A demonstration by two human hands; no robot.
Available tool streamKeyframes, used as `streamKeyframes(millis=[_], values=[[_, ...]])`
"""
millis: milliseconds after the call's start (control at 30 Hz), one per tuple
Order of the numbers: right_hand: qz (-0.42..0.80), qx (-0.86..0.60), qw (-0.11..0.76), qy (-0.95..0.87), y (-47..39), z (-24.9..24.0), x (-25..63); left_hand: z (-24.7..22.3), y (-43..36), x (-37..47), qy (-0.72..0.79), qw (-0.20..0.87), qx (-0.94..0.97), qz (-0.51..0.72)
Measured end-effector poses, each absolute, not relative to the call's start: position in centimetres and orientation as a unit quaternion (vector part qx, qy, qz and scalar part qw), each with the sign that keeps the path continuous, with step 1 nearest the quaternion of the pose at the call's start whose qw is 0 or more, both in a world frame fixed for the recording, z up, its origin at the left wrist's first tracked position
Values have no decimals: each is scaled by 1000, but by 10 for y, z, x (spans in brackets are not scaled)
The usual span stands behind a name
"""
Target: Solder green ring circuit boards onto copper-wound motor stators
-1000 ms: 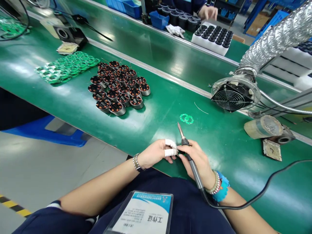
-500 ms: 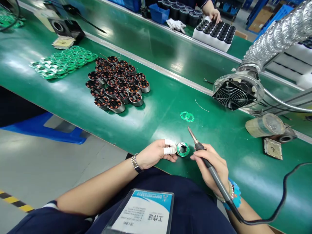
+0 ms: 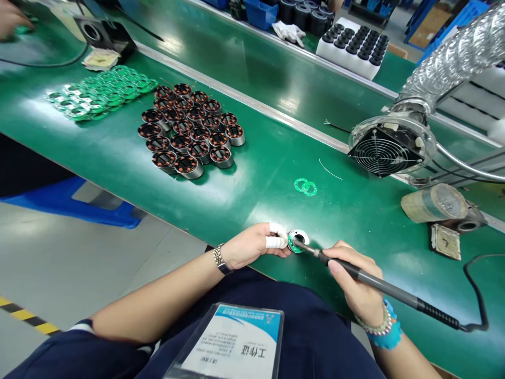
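My left hand [image 3: 258, 243], with white wraps on two fingers, grips a round part with a green ring board [image 3: 292, 245] on top, near the table's front edge. My right hand [image 3: 357, 279] is closed around a soldering iron [image 3: 379, 284]. The iron's tip lies over the ring board at its central hole; exact contact cannot be made out. Two thin green rings [image 3: 310, 189] overlap on the table behind my hands. Several metal cylinders with copper windings [image 3: 188, 166] stand in a cluster to the left.
Green boards [image 3: 102, 92] lie in a sheet at the left. A fan with a silver duct [image 3: 381, 150], a cup [image 3: 432, 203] and a sponge tray [image 3: 445, 241] stand at the right. Another person's hand [image 3: 13, 21] is at the upper left. A white tray [image 3: 347, 55] holds black parts.
My right hand has lowered the iron and brought its tip leftward onto the held part. Another person's hand has appeared at the upper left; the one by the white tray has moved away.
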State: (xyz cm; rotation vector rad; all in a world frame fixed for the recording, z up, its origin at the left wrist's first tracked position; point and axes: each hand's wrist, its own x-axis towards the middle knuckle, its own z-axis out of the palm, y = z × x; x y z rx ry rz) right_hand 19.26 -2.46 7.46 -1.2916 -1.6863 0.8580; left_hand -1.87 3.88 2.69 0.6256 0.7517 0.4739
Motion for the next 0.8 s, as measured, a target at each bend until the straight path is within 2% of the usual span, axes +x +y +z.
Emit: streamKeyframes(millis=[267, 600, 800], values=[[346, -496, 401, -687, -24, 74, 190, 26, 38, -19, 363, 849, 307, 228], [295, -413, 397, -765, -25, 77, 185, 26, 37, -18, 374, 843, 309, 234], [280, -411, 406, -767, -23, 79, 191, 27, 37, -17, 372, 840, 315, 238]])
